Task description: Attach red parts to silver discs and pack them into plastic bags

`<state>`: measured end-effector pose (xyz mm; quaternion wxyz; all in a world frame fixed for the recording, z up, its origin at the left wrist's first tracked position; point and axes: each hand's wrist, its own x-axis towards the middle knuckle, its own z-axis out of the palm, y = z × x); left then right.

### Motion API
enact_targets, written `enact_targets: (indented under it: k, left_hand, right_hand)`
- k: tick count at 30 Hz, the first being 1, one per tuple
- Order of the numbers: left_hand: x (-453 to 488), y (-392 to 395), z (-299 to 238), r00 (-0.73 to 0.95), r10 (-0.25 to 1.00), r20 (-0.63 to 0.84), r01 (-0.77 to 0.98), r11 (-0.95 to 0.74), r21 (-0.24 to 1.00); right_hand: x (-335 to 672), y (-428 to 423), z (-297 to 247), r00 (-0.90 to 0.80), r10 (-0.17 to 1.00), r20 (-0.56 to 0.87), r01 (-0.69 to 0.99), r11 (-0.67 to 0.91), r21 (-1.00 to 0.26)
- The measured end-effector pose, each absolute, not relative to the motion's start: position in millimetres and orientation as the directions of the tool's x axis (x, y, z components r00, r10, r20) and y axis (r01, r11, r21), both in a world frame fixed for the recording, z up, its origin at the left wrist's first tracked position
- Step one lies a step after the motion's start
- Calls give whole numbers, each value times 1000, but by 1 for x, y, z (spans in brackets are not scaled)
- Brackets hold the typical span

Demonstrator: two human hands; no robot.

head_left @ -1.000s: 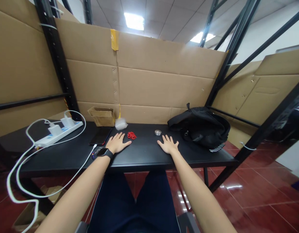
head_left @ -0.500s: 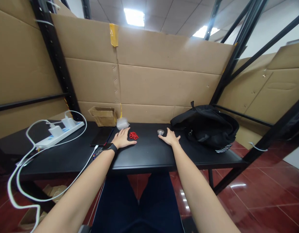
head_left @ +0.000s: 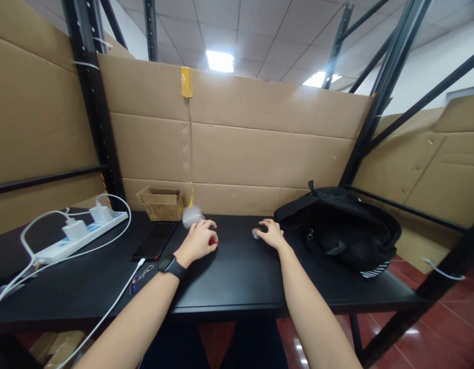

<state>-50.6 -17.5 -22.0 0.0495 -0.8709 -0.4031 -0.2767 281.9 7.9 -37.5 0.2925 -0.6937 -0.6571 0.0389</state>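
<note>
My left hand (head_left: 198,241), with a black watch on its wrist, lies on the black table (head_left: 237,279) with its fingers curled over a small pile of red pieces (head_left: 213,240); only a bit of red shows at the fingertips. My right hand (head_left: 271,233) rests a little to the right, fingers bent down around a small silver round object (head_left: 255,234) that peeks out by the thumb. Both forearms reach in from below.
A black bag (head_left: 337,230) lies just right of my right hand. Left of my left hand are a dark phone (head_left: 152,241), a small cardboard box (head_left: 162,202), a crumpled clear plastic bag (head_left: 191,215), and a white power strip (head_left: 79,236) with chargers and cables. Cardboard walls and black rack posts surround the table.
Both hands slid forward from lying flat on the table. The left now covers the red pieces with curled fingers, and the right has closed around the silver object. The camera moved closer.
</note>
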Motion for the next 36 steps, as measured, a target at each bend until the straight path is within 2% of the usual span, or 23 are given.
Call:
enact_targets:
  k: [7, 14, 21, 29, 36]
  left_hand:
    - [-44, -26, -19, 572, 692, 440, 746, -662, 71]
    - [-41, -24, -25, 641, 654, 402, 666, -734, 133]
    - [-43, -22, -27, 605, 683, 411, 715, -693, 99]
    - [-43, -20, -30, 589, 713, 380, 717, -678, 161]
    - [-39, -20, -36, 584, 714, 387, 727, -672, 143]
  right_hand:
    - [280, -1, -33, 130, 957, 259, 888, 4, -460]
    - [279, -2, -33, 95, 964, 247, 893, 27, -450]
    - [280, 3, -34, 91, 964, 250, 891, 33, -452]
    - [283, 6, -35, 80, 967, 243, 894, 39, -447]
    - [281, 4, -34, 70, 967, 245, 895, 47, -443]
